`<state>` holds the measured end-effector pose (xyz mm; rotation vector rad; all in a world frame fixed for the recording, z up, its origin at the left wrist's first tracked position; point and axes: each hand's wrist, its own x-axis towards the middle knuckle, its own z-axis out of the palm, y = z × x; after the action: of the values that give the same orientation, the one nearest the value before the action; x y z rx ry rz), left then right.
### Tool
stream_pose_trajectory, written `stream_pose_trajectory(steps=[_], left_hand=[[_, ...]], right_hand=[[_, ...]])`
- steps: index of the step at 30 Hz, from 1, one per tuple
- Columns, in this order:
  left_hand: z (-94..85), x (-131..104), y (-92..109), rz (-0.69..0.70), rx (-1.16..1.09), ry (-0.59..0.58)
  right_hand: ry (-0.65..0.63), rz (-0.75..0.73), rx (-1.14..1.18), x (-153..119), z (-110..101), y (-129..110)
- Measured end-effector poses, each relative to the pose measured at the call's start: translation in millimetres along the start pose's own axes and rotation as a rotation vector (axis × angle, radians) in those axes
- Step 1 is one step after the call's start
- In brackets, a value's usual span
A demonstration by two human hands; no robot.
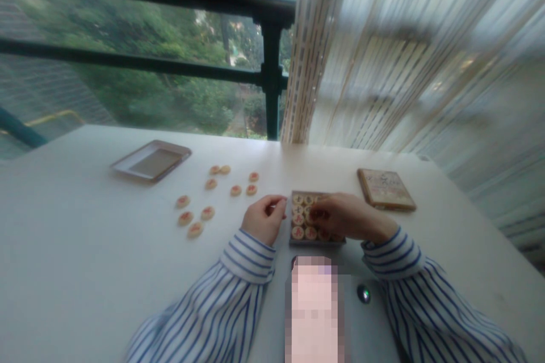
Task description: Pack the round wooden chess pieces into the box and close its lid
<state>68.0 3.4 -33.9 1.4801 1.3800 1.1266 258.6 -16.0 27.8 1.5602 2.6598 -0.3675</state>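
A small open box [318,244] holds rows of round wooden Chinese chess pieces with red or black characters. Over its right part reaches my right hand [347,216], fingers pinched at a Chinese chess piece [309,214] in the box; the hand hides part of the rows. My left hand [264,218] rests just left of the box, its fingers curled together, and what they may hold cannot be made out. Several loose red-marked pieces [207,213] lie scattered on the table to the left.
The white table [106,272] runs up to a window. A shallow clear tray [151,160] sits at the far left, a printed flat box [386,188] at the right. Nearest me are a blurred-out phone-like shape [314,317] and a small dark round object [364,294].
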Motion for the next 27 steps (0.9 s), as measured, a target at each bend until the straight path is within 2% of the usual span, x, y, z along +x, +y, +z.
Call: stream_pose_trajectory(steps=[9,17,27], left_hand=[[-0.2,0.0,0.2,-0.001,-0.004,0.001],[-0.4,0.0,-0.8,0.008,-0.004,-0.003],[-0.9,-0.1,0.7,-0.006,0.008,0.004]], right_hand=[[-0.023,0.012,0.0,0.3,-1.3,-1.0],[0.008,0.0,0.011,-0.4,-1.1,-1.1],[-0.029,-0.012,0.017,-0.5,-2.1,-1.3]])
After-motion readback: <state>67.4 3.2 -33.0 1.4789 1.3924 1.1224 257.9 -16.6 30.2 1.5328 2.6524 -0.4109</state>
